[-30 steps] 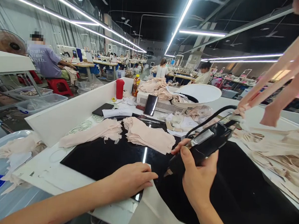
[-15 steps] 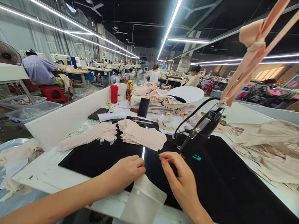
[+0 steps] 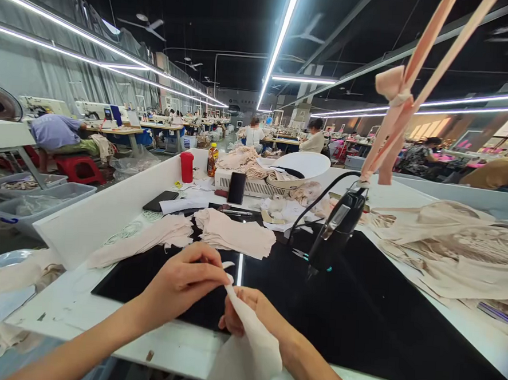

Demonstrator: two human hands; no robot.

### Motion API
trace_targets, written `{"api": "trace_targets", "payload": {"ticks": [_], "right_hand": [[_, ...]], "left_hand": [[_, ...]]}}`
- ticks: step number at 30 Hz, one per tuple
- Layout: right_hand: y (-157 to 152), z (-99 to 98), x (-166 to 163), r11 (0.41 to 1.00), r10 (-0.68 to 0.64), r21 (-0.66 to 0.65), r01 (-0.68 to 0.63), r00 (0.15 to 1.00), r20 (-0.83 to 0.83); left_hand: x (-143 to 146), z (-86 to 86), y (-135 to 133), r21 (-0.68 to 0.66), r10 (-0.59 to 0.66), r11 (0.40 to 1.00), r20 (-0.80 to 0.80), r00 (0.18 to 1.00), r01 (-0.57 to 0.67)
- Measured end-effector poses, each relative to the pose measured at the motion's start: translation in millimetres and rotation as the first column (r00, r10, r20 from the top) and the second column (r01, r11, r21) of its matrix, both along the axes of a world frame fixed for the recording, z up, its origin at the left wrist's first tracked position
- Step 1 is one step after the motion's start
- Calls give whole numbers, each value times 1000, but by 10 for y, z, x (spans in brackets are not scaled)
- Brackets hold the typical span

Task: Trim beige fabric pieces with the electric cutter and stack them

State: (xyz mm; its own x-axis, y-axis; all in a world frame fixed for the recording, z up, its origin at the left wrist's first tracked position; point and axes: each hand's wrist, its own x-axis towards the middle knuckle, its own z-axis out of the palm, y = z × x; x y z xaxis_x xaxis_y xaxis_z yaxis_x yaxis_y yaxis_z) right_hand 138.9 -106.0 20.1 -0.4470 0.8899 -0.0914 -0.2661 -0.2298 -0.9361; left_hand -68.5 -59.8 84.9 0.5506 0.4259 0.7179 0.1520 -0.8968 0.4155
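Observation:
My left hand (image 3: 186,280) pinches the narrow upper tip of a pale, off-white fabric piece (image 3: 254,333) between thumb and fingertips. The piece hangs down from there over the table's front edge, its lower part broad and loose. Curled against it just below the pinch is my right hand (image 3: 257,313); its fingers are closed at the fabric's edge and partly hidden by it. Beyond the hands lie a stack of pale pink cut fabric pieces (image 3: 234,233) and a second pile of pink pieces (image 3: 147,241) to the left.
A black handheld tool (image 3: 337,229) hangs from pink fabric straps (image 3: 396,113) above the black board (image 3: 358,311). Tweezers (image 3: 300,254) lie beside it. Farther back are a phone (image 3: 237,188), a red cup (image 3: 186,167) and a bottle (image 3: 212,159). Beige fabric (image 3: 460,254) covers the right side.
My right hand has come left and closed at the fabric piece. My left hand has turned and shifted left, and the piece is lifted and folded. The view has shifted slightly.

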Motion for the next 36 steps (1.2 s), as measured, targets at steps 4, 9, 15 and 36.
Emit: {"api": "trace_targets", "payload": {"ticks": [4, 9, 15, 36], "right_hand": [[81, 62, 136, 999, -51, 5, 50, 997, 65], [311, 135, 114, 980, -86, 191, 45, 973, 214], [636, 124, 34, 970, -53, 244, -12, 965, 257], [1638, -184, 1076, 667, -735, 705, 243, 374, 566]], "left_hand": [[-59, -363, 152, -383, 205, 910, 93, 974, -155], [19, -716, 221, -932, 150, 336, 193, 970, 133], [153, -701, 341, -958, 213, 192, 251, 944, 212], [427, -632, 2003, -602, 493, 621, -198, 847, -502]]}}
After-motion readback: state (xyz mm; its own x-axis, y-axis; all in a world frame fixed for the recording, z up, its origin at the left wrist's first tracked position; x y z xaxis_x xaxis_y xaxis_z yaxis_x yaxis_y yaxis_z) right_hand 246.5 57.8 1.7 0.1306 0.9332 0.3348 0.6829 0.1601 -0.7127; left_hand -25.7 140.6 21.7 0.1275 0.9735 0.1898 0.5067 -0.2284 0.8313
